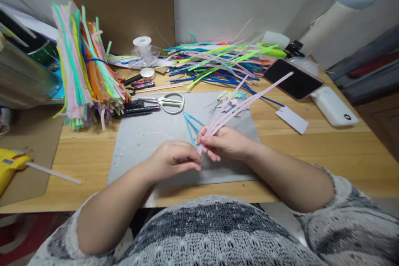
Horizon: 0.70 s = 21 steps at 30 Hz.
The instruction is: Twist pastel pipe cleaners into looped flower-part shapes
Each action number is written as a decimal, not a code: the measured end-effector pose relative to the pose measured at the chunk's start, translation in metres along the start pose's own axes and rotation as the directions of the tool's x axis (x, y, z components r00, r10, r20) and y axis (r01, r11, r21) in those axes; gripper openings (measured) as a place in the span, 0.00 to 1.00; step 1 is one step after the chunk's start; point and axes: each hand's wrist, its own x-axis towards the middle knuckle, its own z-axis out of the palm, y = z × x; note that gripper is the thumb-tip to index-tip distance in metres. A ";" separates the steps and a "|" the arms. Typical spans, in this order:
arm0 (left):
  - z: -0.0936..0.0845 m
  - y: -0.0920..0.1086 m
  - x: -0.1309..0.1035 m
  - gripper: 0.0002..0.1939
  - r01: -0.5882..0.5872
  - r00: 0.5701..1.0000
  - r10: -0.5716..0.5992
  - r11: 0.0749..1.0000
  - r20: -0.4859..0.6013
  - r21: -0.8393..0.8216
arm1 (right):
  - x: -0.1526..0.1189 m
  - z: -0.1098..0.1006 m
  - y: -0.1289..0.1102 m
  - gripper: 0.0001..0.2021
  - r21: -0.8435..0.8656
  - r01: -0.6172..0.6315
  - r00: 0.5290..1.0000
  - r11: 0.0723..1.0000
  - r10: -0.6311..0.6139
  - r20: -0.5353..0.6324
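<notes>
My right hand (222, 143) is closed around several pale pink pipe cleaners (246, 102), gripping them near their lower ends. Their long free ends fan out up and to the right. My left hand (176, 158) is just left of those lower ends, fingers bent and the thumb a little apart, its fingertips close to or touching the tips. Folded light blue pipe cleaners (190, 122) lie behind my hands on the grey cutting mat (140, 141). Small pastel pieces on thin metal stems (232, 102) rest at the mat's back right.
White-handled scissors (171, 103) and black markers (139, 110) lie at the mat's back left. Bundled pipe cleaners (75, 70) stand left; a loose pile (218, 62) lies behind. A phone (293, 78), white case (335, 106) and white tag (292, 119) are right, a yellow glue gun (11, 166) far left.
</notes>
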 end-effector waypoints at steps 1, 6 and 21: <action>0.001 0.001 -0.001 0.06 -0.004 1.000 0.004 1.000 0.003 0.013 | 0.000 -0.001 -0.001 0.13 0.009 0.009 1.000 1.000 -0.009 -0.010; 0.003 0.011 -0.005 0.06 -0.071 0.997 0.071 0.997 0.004 0.010 | 0.000 -0.013 -0.016 0.14 0.101 0.036 0.997 0.994 -0.029 -0.070; 0.008 0.016 -0.010 0.07 -0.180 0.983 0.181 0.982 0.006 -0.056 | -0.010 -0.073 -0.069 0.08 0.058 0.413 0.829 0.909 -0.349 -0.437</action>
